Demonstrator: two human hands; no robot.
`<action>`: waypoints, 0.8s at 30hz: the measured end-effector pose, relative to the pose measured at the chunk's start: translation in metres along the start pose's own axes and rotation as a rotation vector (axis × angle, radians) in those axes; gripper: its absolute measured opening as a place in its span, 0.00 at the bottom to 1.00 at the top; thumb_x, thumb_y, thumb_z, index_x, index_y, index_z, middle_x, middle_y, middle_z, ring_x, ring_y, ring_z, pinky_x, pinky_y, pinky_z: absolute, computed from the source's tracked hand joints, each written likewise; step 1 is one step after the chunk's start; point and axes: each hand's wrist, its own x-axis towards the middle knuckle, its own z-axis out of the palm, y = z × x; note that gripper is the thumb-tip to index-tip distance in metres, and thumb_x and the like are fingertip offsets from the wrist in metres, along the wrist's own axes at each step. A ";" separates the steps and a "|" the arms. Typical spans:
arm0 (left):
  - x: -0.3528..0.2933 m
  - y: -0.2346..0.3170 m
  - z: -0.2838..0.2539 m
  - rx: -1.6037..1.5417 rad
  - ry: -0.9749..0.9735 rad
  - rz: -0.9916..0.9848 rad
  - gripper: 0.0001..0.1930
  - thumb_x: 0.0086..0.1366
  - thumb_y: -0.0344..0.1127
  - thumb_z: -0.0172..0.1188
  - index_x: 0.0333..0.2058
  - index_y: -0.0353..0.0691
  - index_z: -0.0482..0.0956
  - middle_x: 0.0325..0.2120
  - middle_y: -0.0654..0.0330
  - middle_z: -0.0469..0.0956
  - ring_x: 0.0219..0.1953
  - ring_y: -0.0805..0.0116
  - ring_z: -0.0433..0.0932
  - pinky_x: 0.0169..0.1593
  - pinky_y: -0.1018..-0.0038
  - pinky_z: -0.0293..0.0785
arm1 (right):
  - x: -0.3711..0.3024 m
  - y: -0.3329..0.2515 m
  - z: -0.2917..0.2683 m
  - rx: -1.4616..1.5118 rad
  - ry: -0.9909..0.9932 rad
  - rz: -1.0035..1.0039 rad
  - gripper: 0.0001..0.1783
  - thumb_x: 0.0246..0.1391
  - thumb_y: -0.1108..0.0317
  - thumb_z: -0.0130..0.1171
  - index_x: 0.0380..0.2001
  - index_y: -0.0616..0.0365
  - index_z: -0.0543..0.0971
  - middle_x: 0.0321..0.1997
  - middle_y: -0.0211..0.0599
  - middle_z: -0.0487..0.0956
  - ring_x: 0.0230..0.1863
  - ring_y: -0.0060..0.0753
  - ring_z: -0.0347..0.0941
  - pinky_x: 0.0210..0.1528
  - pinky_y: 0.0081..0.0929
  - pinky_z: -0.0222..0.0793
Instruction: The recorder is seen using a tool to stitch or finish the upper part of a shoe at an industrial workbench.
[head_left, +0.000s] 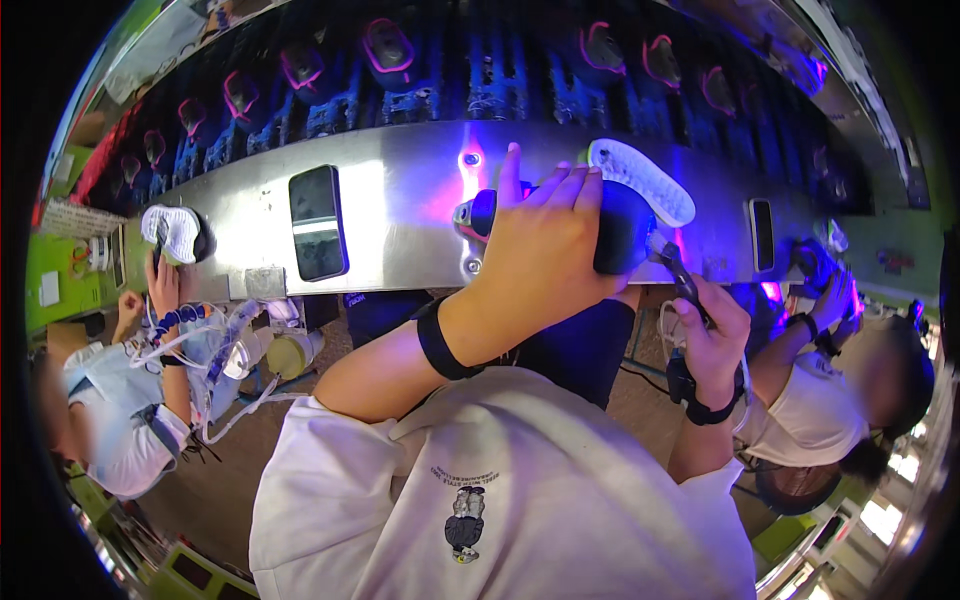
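My left hand (545,240) lies across a dark shoe upper (626,228) at the bench edge, its fingers over the top and gripping it. Part of the upper is hidden under the palm, and its other end shows left of the hand. In my right hand (718,335) is a brush (682,280) with a dark handle, its bristle end against or very near the right end of the upper; which of the two I cannot tell. Just beyond the upper, a white shoe sole (648,182) rests with its hollow side showing.
A metal bench (400,180) runs across in front of me, with a phone (318,225) on the left and another phone (762,236) on the right. Behind it, several dark shoes (388,48) stand in a lit row. Co-workers sit on both sides; a white sole (172,232) is by the left one's hand.
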 end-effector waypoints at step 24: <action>-0.060 -0.009 -0.040 -0.537 -0.449 -0.027 0.60 0.45 0.50 0.79 0.71 0.37 0.52 0.56 0.47 0.75 0.58 0.53 0.77 0.61 0.62 0.72 | 0.022 -0.009 -0.016 0.334 -0.188 0.057 0.16 0.56 0.72 0.67 0.46 0.68 0.82 0.38 0.37 0.86 0.40 0.22 0.79 0.46 0.23 0.73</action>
